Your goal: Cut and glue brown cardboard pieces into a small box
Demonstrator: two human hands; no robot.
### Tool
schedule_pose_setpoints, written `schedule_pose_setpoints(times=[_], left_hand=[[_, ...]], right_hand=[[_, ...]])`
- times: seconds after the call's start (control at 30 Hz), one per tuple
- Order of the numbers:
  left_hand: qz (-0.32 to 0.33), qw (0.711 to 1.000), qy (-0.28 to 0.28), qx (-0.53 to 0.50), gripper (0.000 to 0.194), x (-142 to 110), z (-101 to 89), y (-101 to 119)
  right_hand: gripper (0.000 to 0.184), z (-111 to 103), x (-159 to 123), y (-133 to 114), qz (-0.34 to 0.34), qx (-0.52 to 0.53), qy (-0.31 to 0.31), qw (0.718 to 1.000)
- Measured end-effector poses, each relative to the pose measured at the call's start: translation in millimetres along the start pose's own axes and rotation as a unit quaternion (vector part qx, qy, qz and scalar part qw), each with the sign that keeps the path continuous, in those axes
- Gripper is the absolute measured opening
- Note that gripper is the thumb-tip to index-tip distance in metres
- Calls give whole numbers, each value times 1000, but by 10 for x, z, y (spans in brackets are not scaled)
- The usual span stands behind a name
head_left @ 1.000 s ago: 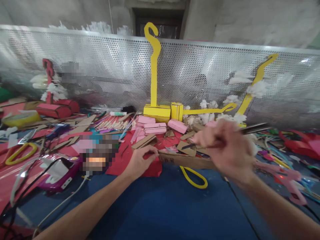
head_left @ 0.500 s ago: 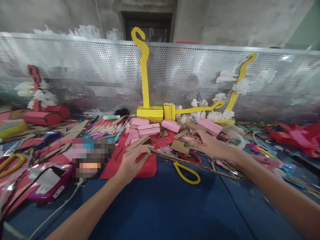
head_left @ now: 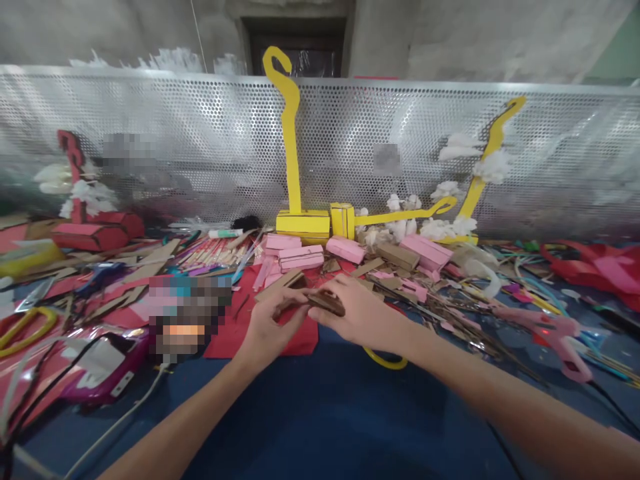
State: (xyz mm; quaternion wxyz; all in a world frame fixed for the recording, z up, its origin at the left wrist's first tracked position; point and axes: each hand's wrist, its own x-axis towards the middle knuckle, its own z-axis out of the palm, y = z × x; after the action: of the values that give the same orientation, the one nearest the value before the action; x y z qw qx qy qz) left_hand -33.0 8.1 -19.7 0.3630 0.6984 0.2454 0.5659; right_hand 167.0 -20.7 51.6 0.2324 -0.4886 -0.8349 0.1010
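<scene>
My left hand and my right hand meet over the middle of the blue table. Both pinch a small brown cardboard piece between their fingertips, just above a red paper sheet. A yellow scissor handle peeks out from under my right wrist. Pink cardboard boxes and brown cardboard scraps lie just beyond my hands.
A perforated metal screen runs along the back. Yellow hook-shaped cardboard models lean against it, a red one at left. A pink glue gun lies at right, a purple device with cables at left.
My right hand let go of the long cardboard strip, reached into the scraps at the back, then came in to join my left hand on a small cardboard piece.
</scene>
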Motion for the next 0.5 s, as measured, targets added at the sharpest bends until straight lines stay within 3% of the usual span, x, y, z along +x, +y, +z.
schedule_pose_setpoints(times=[0.1, 0.23, 0.37, 0.5], left_hand=[[-82, 994, 10, -71, 16, 17, 33, -6], [-221, 965, 52, -132, 28, 27, 45, -28], [-284, 944, 63, -155, 32, -18, 75, -31], [-365, 900, 76, -225, 38, -47, 113, 8]], right_hand=[[38, 129, 49, 35, -14, -1, 1, 1000], [30, 211, 13, 13, -39, -6, -3, 999], [29, 300, -62, -41, -49, -42, -3, 998], [26, 400, -182, -103, -67, -88, 18, 994]])
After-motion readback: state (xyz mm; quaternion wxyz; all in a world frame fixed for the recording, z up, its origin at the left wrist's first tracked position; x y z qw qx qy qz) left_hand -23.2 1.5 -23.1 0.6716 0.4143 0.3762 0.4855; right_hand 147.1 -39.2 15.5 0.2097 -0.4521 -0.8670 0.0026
